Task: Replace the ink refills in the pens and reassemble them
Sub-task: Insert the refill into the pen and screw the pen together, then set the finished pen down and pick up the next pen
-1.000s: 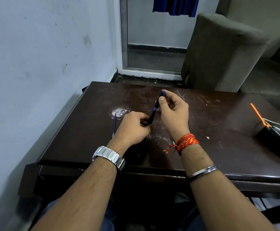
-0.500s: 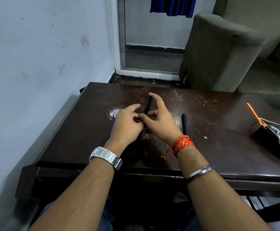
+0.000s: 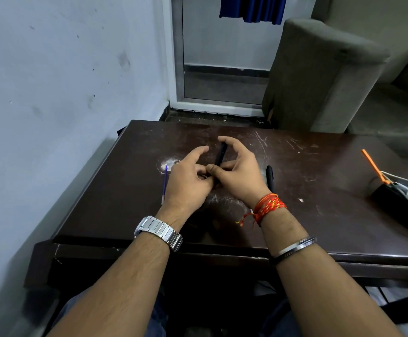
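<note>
1. Scratched dark brown table (image 3: 319, 215) stands against a pale wall, with a grey sofa beyond its far edge.
2. Both hands meet over the middle of the table on one black pen (image 3: 220, 154), which points toward the far edge.
3. The right hand (image 3: 240, 171) pinches the pen: the thumb presses its middle and the forefinger arches over to its far tip.
4. The left hand (image 3: 188, 183) has its thumb and lower fingers curled at the pen's near end, apparently gripping it, though the contact is mostly hidden. Its forefinger sticks out free.
5. A blue refill (image 3: 164, 183) lies loose toward the left edge, just beside the left hand.
6. A second black pen (image 3: 269, 176) lies just right of the right hand.
7. My reading of the step: the barrel is being twisted at its joint. Whether it is opening or closing, and whether a refill is inside, I cannot tell.
8. The next move calls for opposite turns by the two hands, with both halves kept in line so the thread does not cross.
9. Near the right edge sits a black box (image 3: 392, 198) with an orange-handled tool (image 3: 372, 165).
10. No brand, label or writing can be read on the pens, the refill or the box.
</note>
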A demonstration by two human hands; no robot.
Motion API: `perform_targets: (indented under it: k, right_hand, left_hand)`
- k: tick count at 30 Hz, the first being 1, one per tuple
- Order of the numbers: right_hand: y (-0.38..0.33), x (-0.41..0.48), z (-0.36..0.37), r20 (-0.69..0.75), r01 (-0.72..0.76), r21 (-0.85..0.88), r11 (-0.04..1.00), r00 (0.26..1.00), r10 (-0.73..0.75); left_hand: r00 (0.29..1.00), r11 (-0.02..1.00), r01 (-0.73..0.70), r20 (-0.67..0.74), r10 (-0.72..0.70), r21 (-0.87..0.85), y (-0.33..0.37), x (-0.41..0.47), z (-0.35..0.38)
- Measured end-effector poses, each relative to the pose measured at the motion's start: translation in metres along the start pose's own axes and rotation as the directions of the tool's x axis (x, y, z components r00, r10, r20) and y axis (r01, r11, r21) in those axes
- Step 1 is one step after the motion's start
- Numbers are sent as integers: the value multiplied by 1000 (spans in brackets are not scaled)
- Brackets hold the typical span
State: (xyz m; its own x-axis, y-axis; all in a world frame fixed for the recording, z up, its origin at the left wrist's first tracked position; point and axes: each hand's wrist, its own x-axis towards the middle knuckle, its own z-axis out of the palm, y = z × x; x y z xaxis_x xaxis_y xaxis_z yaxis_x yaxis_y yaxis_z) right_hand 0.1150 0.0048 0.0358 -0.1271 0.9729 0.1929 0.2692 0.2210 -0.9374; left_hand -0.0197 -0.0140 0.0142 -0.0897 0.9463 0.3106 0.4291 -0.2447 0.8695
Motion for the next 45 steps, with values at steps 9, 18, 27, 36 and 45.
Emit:
perform_targets:
  k: [9,18,27,36,45]
  right_hand:
    - [10,-5,5,38,-133,70,989,991,130]
    - [15,-1,2,-234,-226,-94,970,952,199]
    - [17,-3,-11,-317,-286,-280,916,929,193]
    - [18,-2,-14,-293,-335,-331,882,925,241]
    - [25,-1,-57,-518,-571,-417,707,789,331]
  left_hand:
    - [997,997,68,-48,-66,40,-3,2,3]
    - [944,913,316,-178,-276,257,-3,3,-2]
    - [923,785,386,-206,-326,485,-8,3,1]
    - [942,799,335,-196,-273,498,-17,9,-2]
    - [937,807,349,-197,-289,476,-16,8,-5]
